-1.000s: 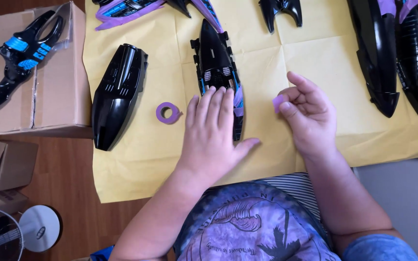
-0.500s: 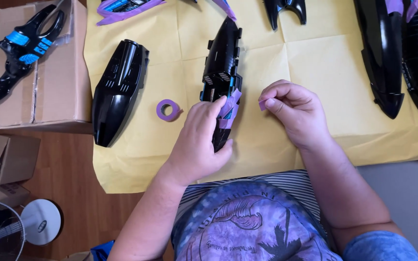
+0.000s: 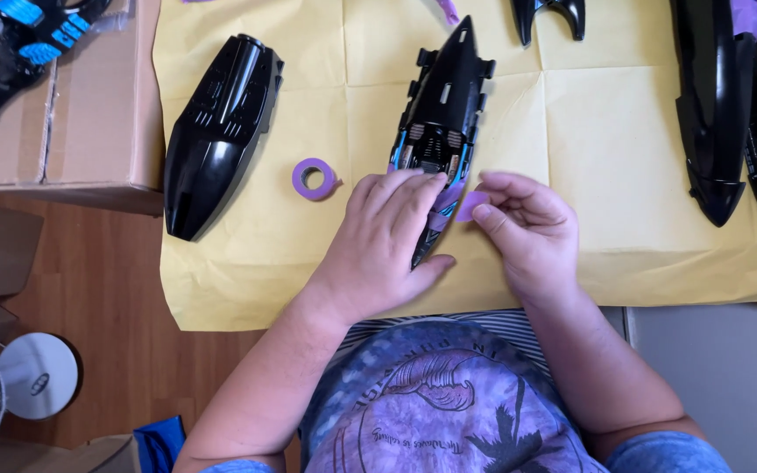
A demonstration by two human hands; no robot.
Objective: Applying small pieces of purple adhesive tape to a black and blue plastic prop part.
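So the left hand (image 3: 385,241) is lying flat, fingers spread and gripping nothing, pressing down the near end of the long glossy black plastic hull piece (image 3: 442,123) on the yellow paper sheet (image 3: 571,114) covering the tabletop. The right hand (image 3: 527,229) has its grip pinched closed on a small strip of purple tape (image 3: 471,206) right at the hull's near-right edge. The purple tape roll (image 3: 314,178) sits just left of the left hand.
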